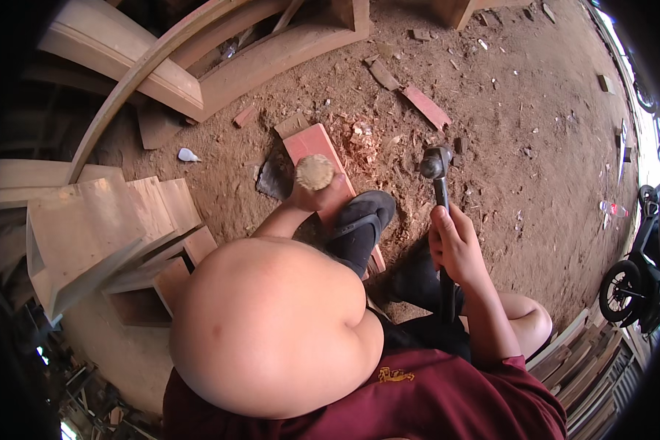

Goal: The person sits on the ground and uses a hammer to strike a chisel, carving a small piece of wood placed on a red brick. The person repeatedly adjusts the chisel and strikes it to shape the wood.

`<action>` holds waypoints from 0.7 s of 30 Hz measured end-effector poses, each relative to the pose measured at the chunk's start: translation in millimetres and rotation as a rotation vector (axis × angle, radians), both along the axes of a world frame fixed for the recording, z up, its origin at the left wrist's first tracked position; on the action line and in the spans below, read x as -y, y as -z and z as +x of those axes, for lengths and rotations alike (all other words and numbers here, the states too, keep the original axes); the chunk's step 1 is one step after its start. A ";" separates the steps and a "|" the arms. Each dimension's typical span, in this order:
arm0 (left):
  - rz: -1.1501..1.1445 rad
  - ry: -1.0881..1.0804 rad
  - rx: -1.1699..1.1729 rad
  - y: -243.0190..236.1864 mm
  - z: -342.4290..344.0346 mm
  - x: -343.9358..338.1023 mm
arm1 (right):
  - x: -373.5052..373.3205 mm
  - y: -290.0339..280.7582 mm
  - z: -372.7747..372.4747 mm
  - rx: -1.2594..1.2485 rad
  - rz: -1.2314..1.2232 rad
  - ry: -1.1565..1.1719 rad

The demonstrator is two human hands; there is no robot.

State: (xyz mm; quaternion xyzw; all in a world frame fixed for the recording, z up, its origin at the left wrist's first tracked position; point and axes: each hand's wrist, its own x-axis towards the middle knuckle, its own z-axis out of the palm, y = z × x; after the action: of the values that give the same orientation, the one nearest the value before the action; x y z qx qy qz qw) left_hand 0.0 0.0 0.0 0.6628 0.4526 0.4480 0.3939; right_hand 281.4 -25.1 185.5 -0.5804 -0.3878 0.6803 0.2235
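My left hand (331, 195) is closed round an upright chisel (315, 171), seen from above by the frayed, pale end of its wooden handle. Its blade is hidden below the hand. Under it lies a reddish wooden plank (309, 141) on the dirt floor, with my sandalled foot (368, 214) resting on it. To the right, my right hand (455, 246) grips the dark handle of a hammer (437, 163). The hammer's metal head is up, apart from the chisel. Bare skin near the camera covers much of my left arm.
Wood shavings (363, 143) are heaped beside the plank, near a loose reddish offcut (427, 107). Wooden frames (271, 67) stand at the far left, above stacked wooden pieces (88, 220). A white bottle (188, 155) lies on the dirt. A motorbike (642, 264) stands at the right.
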 end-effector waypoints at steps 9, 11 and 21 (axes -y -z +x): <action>-0.250 -0.124 0.662 -35.5 -18.8 -50.2 | -5.3 13.4 -8.0 -0.112 -0.083 0.042; -0.313 -0.096 0.804 -35.5 -10.0 -39.7 | -2.8 12.4 -7.6 -0.105 -0.062 0.028; -0.304 -0.165 0.569 -12.4 -5.4 -14.3 | -3.5 -11.1 -12.6 -0.047 -0.008 -0.004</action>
State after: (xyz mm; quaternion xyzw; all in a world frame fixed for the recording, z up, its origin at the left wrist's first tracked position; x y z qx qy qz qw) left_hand -5.4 14.3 12.4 0.4058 0.4381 0.5730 0.5614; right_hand 268.8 -21.6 196.7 -0.5642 -0.3811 0.6957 0.2288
